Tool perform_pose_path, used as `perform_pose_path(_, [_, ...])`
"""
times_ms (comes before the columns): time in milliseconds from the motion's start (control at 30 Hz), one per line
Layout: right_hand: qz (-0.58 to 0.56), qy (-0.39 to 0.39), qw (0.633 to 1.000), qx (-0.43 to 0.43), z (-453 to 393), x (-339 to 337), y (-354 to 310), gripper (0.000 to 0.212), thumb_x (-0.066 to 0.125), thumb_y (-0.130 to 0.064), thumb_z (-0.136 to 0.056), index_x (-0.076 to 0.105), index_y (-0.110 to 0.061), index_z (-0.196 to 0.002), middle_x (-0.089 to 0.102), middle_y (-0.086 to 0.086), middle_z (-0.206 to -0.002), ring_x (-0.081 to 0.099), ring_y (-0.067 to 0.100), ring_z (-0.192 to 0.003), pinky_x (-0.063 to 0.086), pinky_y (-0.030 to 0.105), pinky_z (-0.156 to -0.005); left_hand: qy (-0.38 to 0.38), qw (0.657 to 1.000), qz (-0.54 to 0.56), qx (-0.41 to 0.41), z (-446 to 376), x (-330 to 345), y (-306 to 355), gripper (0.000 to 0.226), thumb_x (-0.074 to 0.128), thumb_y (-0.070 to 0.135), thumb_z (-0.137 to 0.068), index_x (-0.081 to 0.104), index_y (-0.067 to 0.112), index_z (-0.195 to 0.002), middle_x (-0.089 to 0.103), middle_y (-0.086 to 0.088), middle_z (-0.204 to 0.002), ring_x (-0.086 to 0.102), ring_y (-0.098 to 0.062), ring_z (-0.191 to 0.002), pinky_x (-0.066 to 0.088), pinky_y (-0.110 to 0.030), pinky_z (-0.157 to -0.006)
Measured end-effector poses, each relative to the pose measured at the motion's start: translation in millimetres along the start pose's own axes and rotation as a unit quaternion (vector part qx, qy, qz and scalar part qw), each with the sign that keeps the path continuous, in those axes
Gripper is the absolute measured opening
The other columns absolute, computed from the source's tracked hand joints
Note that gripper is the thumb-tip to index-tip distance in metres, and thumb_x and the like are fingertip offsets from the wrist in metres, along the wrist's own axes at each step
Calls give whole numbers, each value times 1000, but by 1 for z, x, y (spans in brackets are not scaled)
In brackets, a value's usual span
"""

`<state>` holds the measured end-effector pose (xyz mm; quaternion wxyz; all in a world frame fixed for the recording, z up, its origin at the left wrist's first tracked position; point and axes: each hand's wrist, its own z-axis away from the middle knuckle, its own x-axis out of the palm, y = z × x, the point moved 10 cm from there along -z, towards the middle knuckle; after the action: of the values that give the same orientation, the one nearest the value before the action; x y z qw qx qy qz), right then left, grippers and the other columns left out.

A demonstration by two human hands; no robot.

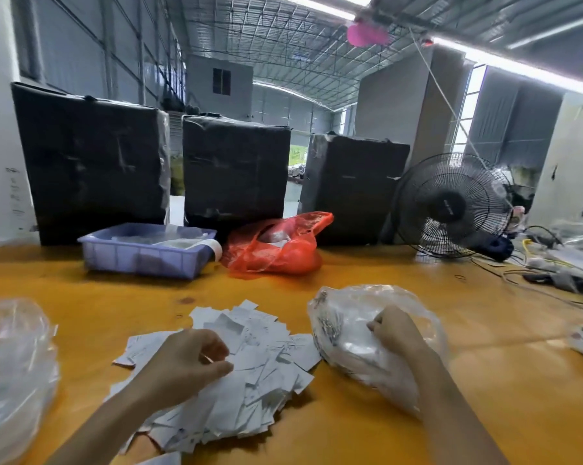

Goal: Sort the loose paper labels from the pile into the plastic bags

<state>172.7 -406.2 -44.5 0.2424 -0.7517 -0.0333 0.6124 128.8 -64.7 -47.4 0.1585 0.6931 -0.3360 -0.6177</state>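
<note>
The left hand (186, 360) is pinching labels (250, 374) off the pile; the right hand (396, 330), at three o'clock, is gripping the clear bag (347, 317), likely needing opening next.

Pile of paper labels (250, 380): small white rectangular slips, faintly printed, heaped loosely and overlapping at all angles on the near middle of the table. Clear plastic bag (360, 327): crumpled, part filled with white slips, laid just right of the pile. Second clear plastic bag (11, 370): bulging, blurred, set well left, cut by the edge.
</note>
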Motion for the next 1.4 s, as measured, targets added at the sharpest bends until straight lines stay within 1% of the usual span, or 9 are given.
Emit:
perform_pose_path(200, [-22, 21, 1000, 3, 0, -24, 3, 49, 56, -2, -89, 34, -9, -46, 39, 8, -48, 38, 17, -43, 31, 24, -44, 27, 1000, -9, 5, -1, -1, -4, 13, 75, 27, -78, 63, 31, -79, 66, 14, -82, 61, 3, -76, 45, -9, -63])
perform_pose_path(300, [-134, 32, 990, -26, 9, -41, -16, 27, 66, -5, -82, 60, -1, -56, 61, 16, -59, 59, 23, -55, 45, 28, -54, 54, 998, 27, 15, 1, -4, 3, 14, 75, 21, -79, 64, 30, -79, 68, 11, -81, 63, 0, -75, 47, -11, -64])
perform_pose_path(400, [-400, -145, 899, -101, 37, -31, -77, 21, 70, -23, -81, 71, -3, -76, 71, 11, -73, 68, 18, -64, 55, 25, -58, 67, 986, 154, 20, 4, -8, 15, 13, 72, 14, -82, 67, 25, -87, 72, 3, -80, 68, -9, -78, 52, -17, -68])
perform_pose_path(467, [-437, -263, 845, -158, 67, -17, -123, 26, 66, -37, -78, 73, -12, -71, 71, 9, -76, 68, 18, -68, 55, 24, -60, 28, 959, 279, 25, 6, -4, 26, 27, 73, 14, -81, 64, 23, -104, 74, 3, -91, 70, -15, -85, 56, -24, -72])
perform_pose_path(633, [-385, -356, 830, -191, 111, 33, -176, 36, 59, -46, -80, 64, -14, -63, 66, 3, -61, 63, 15, -56, 50, 27, -61, -38, 922, 378, 75, 10, -5, 47, 75, 88, 29, -57, 54, 45, -121, 66, -1, -113, 68, -18, -95, 55, -28, -77])
perform_pose_path(867, [-378, -384, 830, -143, 120, 68, -179, 46, 52, -45, -91, 52, -15, -56, 55, 2, -50, 55, 14, -44, 45, 29, -57, 28, 937, 344, 54, 10, -17, 30, 4, 77, 14, -74, 75, 10, -75, 69, -5, -65, 63, -11, -59, 50, -19, -58])
perform_pose_path(1067, [-426, -381, 817, -75, 112, 81, -175, 81, 42, -84, -57, 73, -11, -71, 72, 7, -76, 70, 27, -79, 57, 31, -67, 118, 956, 267, 12, 9, -27, 15, 14, 69, 16, -84, 68, 12, -71, 69, 1, -60, 56, -6, -47, 42, -16, -47])
perform_pose_path(1233, [-401, -408, 809, -130, 122, 82, -183, 52, 81, -54, -56, 73, -13, -86, 72, 1, -80, 70, 16, -78, 53, 30, -73, 181, 956, 229, 24, 12, -38, 14, 15, 67, 18, -86, 65, 9, -73, 67, 2, -55, 56, -7, -43, 45, -17, -48])
perform_pose_path(1400, [-463, -378, 798, -82, 117, 82, -181, 9, 75, -21, -77, 75, -13, -82, 70, 0, -75, 68, 13, -70, 52, 26, -66, 208, 922, 326, -32, 14, -41, -2, 19, 59, 17, -92, 59, 0, -83, 69, -5, -59, 57, -10, -41, 40, -15, -40])
